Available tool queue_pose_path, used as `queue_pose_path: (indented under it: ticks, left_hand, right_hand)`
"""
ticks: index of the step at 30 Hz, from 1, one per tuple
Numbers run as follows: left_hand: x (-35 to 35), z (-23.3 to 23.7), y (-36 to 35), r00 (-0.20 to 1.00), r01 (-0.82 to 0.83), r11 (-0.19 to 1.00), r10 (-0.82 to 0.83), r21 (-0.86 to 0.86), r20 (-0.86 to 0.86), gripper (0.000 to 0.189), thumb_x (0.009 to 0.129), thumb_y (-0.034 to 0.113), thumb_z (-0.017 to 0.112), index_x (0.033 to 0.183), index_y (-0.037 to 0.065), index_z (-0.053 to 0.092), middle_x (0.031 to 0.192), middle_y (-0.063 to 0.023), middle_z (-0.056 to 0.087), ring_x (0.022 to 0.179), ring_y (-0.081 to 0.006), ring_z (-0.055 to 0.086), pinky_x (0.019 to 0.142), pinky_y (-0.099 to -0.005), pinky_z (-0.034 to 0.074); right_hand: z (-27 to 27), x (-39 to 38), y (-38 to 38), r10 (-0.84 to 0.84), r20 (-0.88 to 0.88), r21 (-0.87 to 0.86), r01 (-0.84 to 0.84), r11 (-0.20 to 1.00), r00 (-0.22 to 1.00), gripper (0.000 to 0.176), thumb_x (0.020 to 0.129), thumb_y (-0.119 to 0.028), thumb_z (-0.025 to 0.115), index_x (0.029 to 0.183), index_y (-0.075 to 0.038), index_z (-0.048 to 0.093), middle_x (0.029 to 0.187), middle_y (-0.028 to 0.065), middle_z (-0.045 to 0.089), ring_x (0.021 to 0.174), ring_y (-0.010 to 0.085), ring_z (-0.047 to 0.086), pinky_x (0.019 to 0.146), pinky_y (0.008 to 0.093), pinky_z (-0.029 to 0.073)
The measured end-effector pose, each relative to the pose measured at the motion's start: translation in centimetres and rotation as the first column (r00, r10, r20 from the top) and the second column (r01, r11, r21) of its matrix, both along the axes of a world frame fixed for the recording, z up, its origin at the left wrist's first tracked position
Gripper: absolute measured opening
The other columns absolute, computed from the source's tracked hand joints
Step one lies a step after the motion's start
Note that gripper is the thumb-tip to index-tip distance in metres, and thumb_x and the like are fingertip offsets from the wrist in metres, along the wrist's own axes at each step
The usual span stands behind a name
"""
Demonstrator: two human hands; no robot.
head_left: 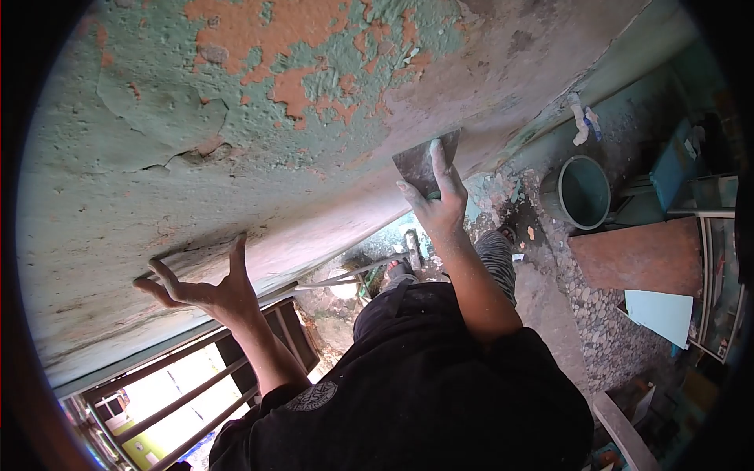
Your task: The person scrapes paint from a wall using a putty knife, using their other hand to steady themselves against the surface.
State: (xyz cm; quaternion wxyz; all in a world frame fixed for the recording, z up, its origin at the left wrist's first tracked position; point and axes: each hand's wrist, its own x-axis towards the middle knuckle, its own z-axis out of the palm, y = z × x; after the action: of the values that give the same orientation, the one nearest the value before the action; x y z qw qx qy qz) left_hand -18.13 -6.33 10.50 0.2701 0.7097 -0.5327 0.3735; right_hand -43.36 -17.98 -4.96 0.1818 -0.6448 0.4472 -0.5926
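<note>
A scraper (422, 163) pressed flat to a peeling wall (236, 157).
The right hand (436, 206) grips it with the forefinger laid along the blade. Its long axis runs on from the forearm, edge pointing up-frame. The left hand (203, 292) rests on the wall, fingers splayed.

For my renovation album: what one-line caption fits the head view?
A scraper in the right hand pressed to a peeling green wall, left hand braced against it, fingers spread.
</note>
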Motion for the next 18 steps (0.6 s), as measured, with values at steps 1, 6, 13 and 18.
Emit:
queue_pose_path:
  ticks: [1, 6, 13, 18]
  left_hand:
    - [0.0, 0.1, 0.0, 1.0, -0.001, 1.0, 0.001, 0.006, 0.001, 0.109, 0.062, 0.042, 0.083, 0.142, 0.015, 0.014, 0.142, -0.0198, 0.005, 0.135, -0.0427, 0.0, 0.105, -0.0696, 0.018]
    - [-0.1, 0.2, 0.0, 1.0, -0.004, 1.0, 0.004, 0.025, 0.015, 0.106, 0.063, 0.04, 0.083, 0.141, 0.014, 0.016, 0.142, -0.0152, 0.008, 0.136, -0.0404, 0.0, 0.106, -0.0692, 0.017]
    - [0.6, 0.0, 0.2, 0.997, 0.022, 0.999, -0.025, 0.036, 0.076, 0.11, 0.062, 0.047, 0.081, 0.141, 0.01, 0.014, 0.141, -0.0189, 0.006, 0.136, -0.0415, -0.001, 0.105, -0.0685, 0.016]
    - [0.0, 0.0, 0.1, 0.998, -0.045, 0.998, 0.043, 0.048, 0.045, 0.113, 0.065, 0.047, 0.079, 0.143, 0.013, 0.004, 0.142, -0.0217, 0.004, 0.136, -0.0418, 0.003, 0.105, -0.0676, 0.018]
  right_hand:
    - [0.0, 0.1, -0.1, 0.006, 0.025, -0.015, -0.006, 1.0, 1.0, 0.073, 0.071, -0.025, 0.078, 0.132, -0.001, 0.045, 0.101, 0.0219, 0.058, 0.086, 0.0333, 0.062, 0.069, 0.0373, 0.052]
    - [0.4, 0.6, 0.2, 0.005, 0.051, 0.012, -0.005, 1.0, 0.999, 0.074, 0.072, -0.024, 0.078, 0.133, 0.0, 0.043, 0.101, 0.0218, 0.059, 0.086, 0.0317, 0.062, 0.069, 0.0359, 0.051]
    - [2.9, 0.8, -0.6, -0.04, 0.212, -0.002, 0.041, 0.999, 0.976, 0.075, 0.074, -0.018, 0.076, 0.136, 0.001, 0.038, 0.111, 0.0247, 0.057, 0.098, 0.0292, 0.061, 0.078, 0.0333, 0.05]
    - [1.7, 0.8, -0.2, -0.024, 0.095, -0.036, 0.028, 0.999, 0.995, 0.073, 0.076, -0.02, 0.075, 0.136, 0.001, 0.038, 0.107, 0.0215, 0.06, 0.093, 0.0263, 0.062, 0.075, 0.0329, 0.051]
